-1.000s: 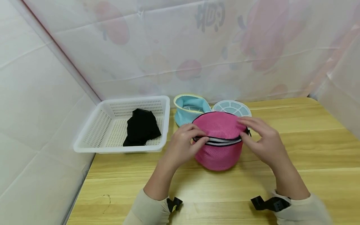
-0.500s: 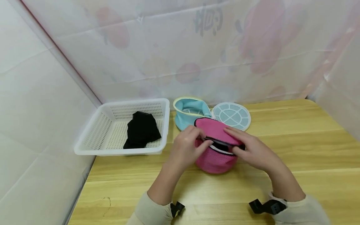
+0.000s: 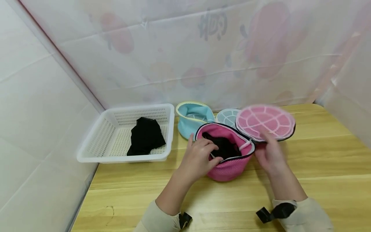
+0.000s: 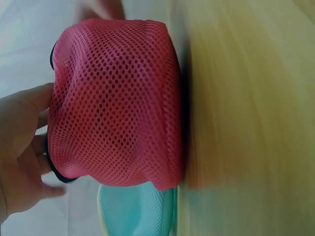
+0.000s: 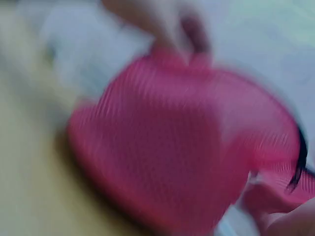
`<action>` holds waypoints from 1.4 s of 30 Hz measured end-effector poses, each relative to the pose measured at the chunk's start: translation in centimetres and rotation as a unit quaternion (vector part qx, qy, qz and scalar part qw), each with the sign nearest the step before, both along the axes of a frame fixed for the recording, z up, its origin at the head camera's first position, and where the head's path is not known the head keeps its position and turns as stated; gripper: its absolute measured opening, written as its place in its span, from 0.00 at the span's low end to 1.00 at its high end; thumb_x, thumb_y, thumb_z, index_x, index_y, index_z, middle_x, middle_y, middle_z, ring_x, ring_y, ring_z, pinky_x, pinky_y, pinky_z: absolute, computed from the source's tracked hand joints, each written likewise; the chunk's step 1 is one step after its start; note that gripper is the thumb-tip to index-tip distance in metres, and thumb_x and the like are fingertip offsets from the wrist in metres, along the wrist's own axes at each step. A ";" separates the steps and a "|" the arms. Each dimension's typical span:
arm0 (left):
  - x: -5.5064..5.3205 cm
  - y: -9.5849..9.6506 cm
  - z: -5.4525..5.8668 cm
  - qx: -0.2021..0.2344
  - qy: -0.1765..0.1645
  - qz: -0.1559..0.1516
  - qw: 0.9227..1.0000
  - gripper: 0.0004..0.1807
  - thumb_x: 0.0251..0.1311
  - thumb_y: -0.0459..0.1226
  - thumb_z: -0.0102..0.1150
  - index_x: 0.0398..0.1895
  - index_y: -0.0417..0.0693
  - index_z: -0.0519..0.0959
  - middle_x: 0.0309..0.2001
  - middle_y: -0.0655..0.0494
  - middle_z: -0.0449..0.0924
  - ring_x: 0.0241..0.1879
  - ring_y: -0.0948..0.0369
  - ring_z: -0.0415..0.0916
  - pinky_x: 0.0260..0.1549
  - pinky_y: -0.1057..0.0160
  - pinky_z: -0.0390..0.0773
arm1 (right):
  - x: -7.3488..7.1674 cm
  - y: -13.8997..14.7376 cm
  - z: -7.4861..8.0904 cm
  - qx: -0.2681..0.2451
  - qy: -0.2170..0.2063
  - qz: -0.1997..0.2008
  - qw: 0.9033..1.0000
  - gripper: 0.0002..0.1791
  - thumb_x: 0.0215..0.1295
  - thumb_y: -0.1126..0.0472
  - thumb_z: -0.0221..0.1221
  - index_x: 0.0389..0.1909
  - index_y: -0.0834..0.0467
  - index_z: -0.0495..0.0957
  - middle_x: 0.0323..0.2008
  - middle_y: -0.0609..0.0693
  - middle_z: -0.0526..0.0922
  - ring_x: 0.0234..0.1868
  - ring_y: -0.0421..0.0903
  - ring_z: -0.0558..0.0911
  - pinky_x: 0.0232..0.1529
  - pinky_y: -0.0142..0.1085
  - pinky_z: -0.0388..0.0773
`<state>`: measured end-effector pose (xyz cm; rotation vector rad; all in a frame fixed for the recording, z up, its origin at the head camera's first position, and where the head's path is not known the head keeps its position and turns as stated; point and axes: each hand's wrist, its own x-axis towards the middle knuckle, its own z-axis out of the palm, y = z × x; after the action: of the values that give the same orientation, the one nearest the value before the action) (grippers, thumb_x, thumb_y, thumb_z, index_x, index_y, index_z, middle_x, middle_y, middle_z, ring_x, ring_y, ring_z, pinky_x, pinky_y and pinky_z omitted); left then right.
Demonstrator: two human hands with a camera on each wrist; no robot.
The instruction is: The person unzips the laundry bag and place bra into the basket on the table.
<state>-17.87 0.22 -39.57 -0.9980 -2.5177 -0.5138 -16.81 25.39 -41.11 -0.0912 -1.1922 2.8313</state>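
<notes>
A pink mesh laundry bag (image 3: 229, 170) stands upright on the table, unzipped at the top, with black cloth (image 3: 224, 146) inside it. My left hand (image 3: 198, 158) pinches its near left rim, thumb outside and fingers reaching in; the left wrist view shows this hand (image 4: 22, 147) at the rim too. The bag's round lid (image 3: 265, 120) is folded out to the right, its white ribs facing up. At the lid's near edge my right hand (image 3: 271, 154) holds it between thumb and fingers. Motion blurs the right wrist view, where the bag (image 5: 162, 147) fills the middle.
A white plastic basket (image 3: 92, 156) with black cloth (image 3: 146, 135) in it stands on the left. Behind the pink bag is an opened light-blue mesh bag (image 3: 185, 127), its round lid (image 3: 227, 116) lying to the right. Printed white sheeting (image 3: 162, 58) walls the wooden table (image 3: 232, 206).
The pink bag's lid has gone from nearly covering the top to folded out on the right, with my right hand moving along. Black cloth inside has come into view. My left hand stays at the rim.
</notes>
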 end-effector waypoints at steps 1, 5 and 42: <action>0.0 0.0 0.0 -0.007 -0.007 0.010 1.000 0.16 0.57 0.53 0.74 0.44 0.56 0.88 0.47 0.62 0.86 0.54 0.63 0.81 0.73 0.39 0.65 | 0.0 0.0 -0.2 0.079 -0.020 0.019 0.996 0.11 0.81 0.56 0.50 0.59 0.47 0.73 0.46 0.39 0.88 0.49 0.34 0.85 0.55 0.27 0.80; 0.1 0.1 -0.2 -0.028 -0.017 0.027 0.999 0.17 0.58 0.51 0.74 0.46 0.54 0.88 0.47 0.60 0.87 0.53 0.62 0.83 0.75 0.42 0.63 | 0.0 -0.3 -0.4 0.408 -0.067 0.087 0.906 0.12 0.78 0.48 0.53 0.50 0.50 0.77 0.40 0.35 0.82 0.42 0.30 0.80 0.44 0.26 0.80; -2.3 3.0 0.6 -0.017 -0.089 0.058 0.994 0.23 0.55 0.29 0.67 0.54 0.58 0.83 0.50 0.53 0.85 0.41 0.51 0.86 0.33 0.52 0.85 | 0.7 -1.5 0.6 0.549 -0.087 -0.009 0.831 0.32 0.76 0.34 0.48 0.39 0.62 0.75 0.32 0.47 0.72 0.37 0.42 0.70 0.35 0.31 0.70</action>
<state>-20.19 3.19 -38.99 -0.8439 -2.7301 -0.5490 -16.07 23.90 -40.48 -0.2788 -2.5792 1.7046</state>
